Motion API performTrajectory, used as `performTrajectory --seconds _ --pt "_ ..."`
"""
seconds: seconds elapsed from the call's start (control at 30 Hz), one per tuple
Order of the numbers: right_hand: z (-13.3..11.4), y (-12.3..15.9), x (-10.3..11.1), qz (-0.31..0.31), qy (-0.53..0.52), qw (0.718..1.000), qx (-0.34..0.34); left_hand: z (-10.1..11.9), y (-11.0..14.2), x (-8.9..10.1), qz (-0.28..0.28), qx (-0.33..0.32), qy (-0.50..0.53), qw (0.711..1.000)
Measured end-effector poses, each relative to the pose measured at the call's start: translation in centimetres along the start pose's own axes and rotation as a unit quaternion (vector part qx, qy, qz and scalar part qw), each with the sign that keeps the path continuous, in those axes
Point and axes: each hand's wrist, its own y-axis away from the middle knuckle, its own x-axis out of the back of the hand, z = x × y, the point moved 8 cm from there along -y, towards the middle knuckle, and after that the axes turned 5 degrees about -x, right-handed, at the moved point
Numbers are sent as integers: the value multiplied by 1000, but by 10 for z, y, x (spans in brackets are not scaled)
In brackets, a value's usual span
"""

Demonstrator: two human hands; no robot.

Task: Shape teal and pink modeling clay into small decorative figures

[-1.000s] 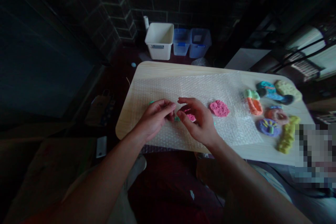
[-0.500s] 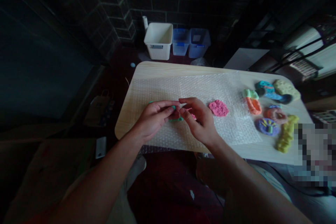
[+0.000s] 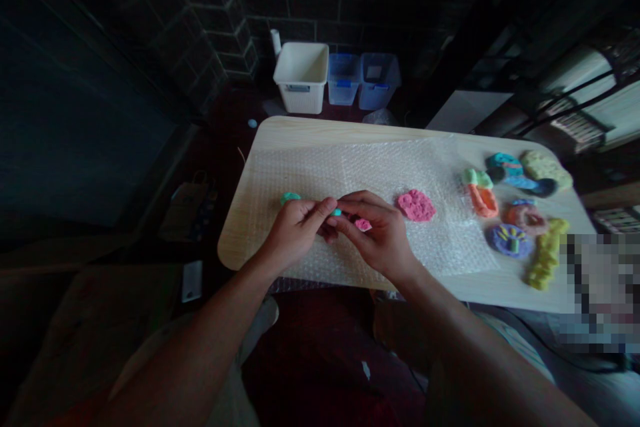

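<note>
Teal clay bit (image 3: 337, 212), two-handed hold.
Fingers (image 3: 325, 208) of left hand (image 3: 294, 230) and right hand (image 3: 379, 232) pinch it; pink clay lump (image 3: 417, 205) at 3 o'clock.

I see bright turquoise on the small clay-like bit (image 3: 337, 212) at the fingertips, and green on the flattened clay-like lump (image 3: 290, 198). Strong pink colours both the wrinkled oval clay-like slab (image 3: 417, 205) and the smaller crumpled clay-like scrap (image 3: 363, 224). My view shows a dotted pattern across the clear plastic bubble wrap (image 3: 390, 167), over a pale, fine-grained wooden tabletop (image 3: 310, 129). I read yellow strokes and a green block on the purple clay-like disc (image 3: 497, 241), and plain yellow-green on the wavy clay-like strip (image 3: 549, 253). Pale lines grid the dark brick wall (image 3: 295, 7).
</note>
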Motion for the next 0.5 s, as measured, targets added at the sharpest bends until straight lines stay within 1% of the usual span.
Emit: performTrajectory --seconds 0.07,0.13,0.2,0.3,0.37,0.43,0.5 --pt "2 1 1 9 30 999 -1 -1 0 0 6 12 11 1000" --pt "4 2 2 18 59 998 -4 0 0 1 10 24 44 999" --pt "4 2 1 13 68 998 2 1 1 1 7 27 70 997" --pt "5 2 -2 0 47 999 4 3 1 0 -10 11 57 998" --pt "9 1 -2 4 21 1000 -15 5 1 -1 -20 -4 41 999" --pt "11 1 -1 7 -9 999 -30 5 0 -1 -15 -11 53 998" --pt "11 1 -2 3 -23 999 -27 4 -1 -1 -2 -9 87 996"
